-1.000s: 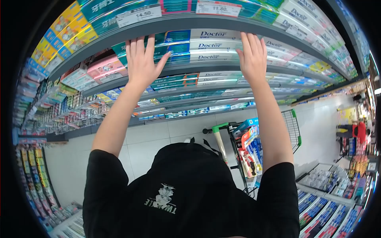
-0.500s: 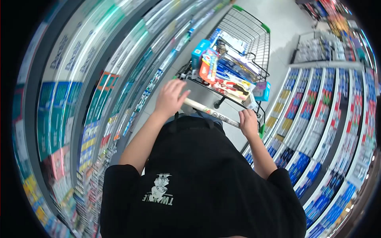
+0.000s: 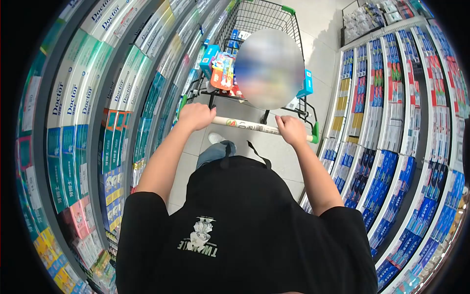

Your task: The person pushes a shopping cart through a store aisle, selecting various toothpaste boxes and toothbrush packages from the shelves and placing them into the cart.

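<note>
My left hand (image 3: 196, 116) is wrapped round the left end of the cream handle (image 3: 252, 126) of a shopping cart (image 3: 264, 18). Toward the handle's right end, my right hand (image 3: 293, 130) grips the same bar. Printed characters and a round logo show between the two hands. In the wire basket lie a blue box (image 3: 209, 60) and a colourful orange package (image 3: 223, 72). A round blurred patch hides most of the other goods in the cart. Another turquoise box (image 3: 306, 82) shows at the basket's right side.
Shelves of boxed goods marked "Doctor" (image 3: 73, 100) line the left side. Shelves with rows of blue, red and white boxes (image 3: 377, 171) run along the right. Pale floor tiles (image 3: 313, 63) lie between them, and a wire display (image 3: 364, 22) stands at the far right.
My left hand, earlier lifted at the handle's end with fingers apart, has closed round the bar. The cart sits further left in view and the handle is more level. My right hand still grips it.
</note>
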